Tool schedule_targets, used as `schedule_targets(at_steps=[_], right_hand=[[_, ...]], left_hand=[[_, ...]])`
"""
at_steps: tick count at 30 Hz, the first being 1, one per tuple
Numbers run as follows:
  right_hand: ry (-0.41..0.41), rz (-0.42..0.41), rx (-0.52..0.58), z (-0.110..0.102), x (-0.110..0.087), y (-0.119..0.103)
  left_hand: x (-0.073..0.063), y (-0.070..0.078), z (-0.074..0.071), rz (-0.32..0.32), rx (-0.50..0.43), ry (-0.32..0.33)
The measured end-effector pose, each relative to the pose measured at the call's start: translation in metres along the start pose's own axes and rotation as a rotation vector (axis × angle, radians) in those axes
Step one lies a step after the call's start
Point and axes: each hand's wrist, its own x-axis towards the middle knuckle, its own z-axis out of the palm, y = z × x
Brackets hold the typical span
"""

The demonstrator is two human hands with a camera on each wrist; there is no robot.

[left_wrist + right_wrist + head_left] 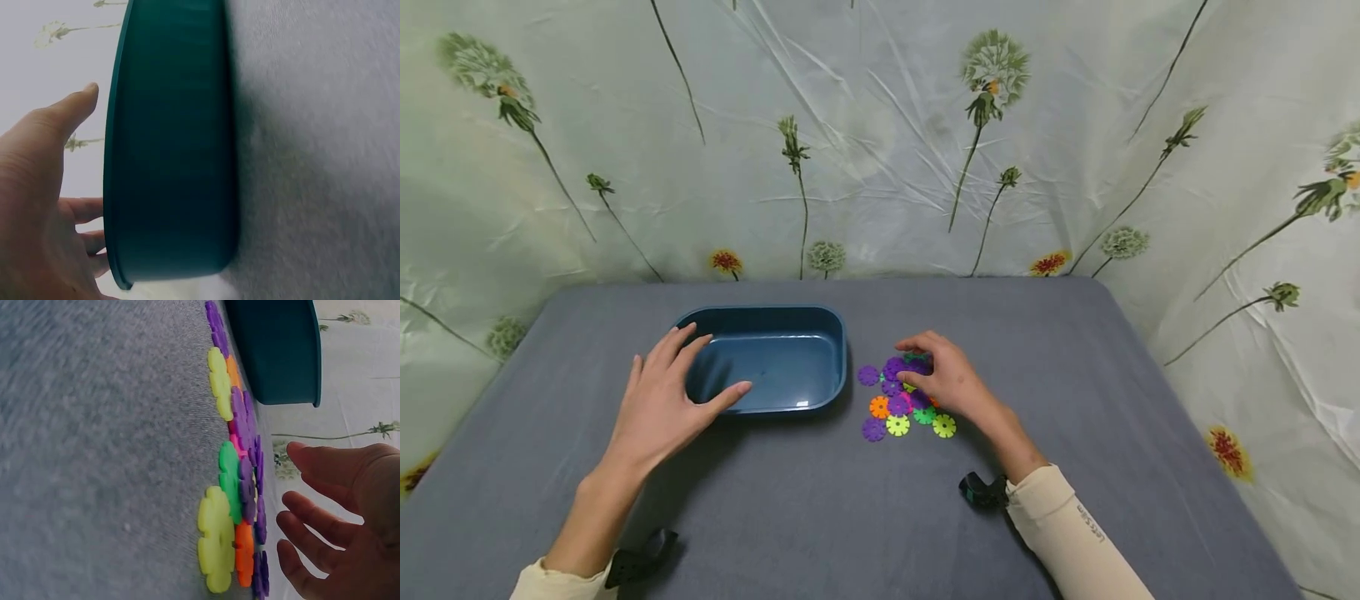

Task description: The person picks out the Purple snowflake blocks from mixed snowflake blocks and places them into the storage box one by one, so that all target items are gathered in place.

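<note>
A blue plastic basin (pixel 782 367) sits on the grey cloth, left of the middle in the head view. Over its left end hovers my left hand (pixel 658 408), thumb and fingers spread wide with nothing between them. In the left wrist view the fingers show beyond the rim of the basin (pixel 169 137). To the basin's right lies a loose pile of notched plastic discs (pixel 898 405) in purple, yellow, green, orange and pink. My right hand (pixel 951 379) hangs above the pile, fingers loosely bent and holding nothing. The right wrist view shows these fingers apart from the discs (pixel 219 537).
The grey cloth (pixel 820 517) covers the table. Behind and beside it hangs a pale curtain (pixel 880 167) printed with flowers. Each wrist wears a black strap, the right strap (pixel 985 490) near the cloth. The basin's raised wall stands between the two hands.
</note>
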Motion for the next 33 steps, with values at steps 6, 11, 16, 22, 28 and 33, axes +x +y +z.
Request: schedule_targets(at_steps=[6, 11, 16, 22, 28, 33], right_hand=[[-0.029, 0.02, -0.013, 0.003, 0.004, -0.001], [-0.038, 0.022, -0.019, 0.002, 0.008, 0.0], [-0.063, 0.044, -0.007, 0.003, 0.01, 0.001], [-0.074, 0.043, -0.014, 0.004, 0.011, 0.003], [-0.086, 0.043, -0.011, 0.005, 0.013, 0.004], [-0.095, 0.036, -0.008, 0.006, 0.014, 0.003]], left_hand=[[-0.003, -0.011, -0.005, -0.02, -0.028, -0.02], [-0.004, -0.018, -0.007, -0.058, -0.033, -0.093], [-0.005, -0.023, -0.006, -0.092, -0.082, -0.14], [-0.002, -0.025, -0.008, -0.116, -0.142, -0.175], [-0.002, -0.027, -0.01, -0.147, -0.168, -0.207], [-0.002, -0.027, -0.011, -0.183, -0.192, -0.245]])
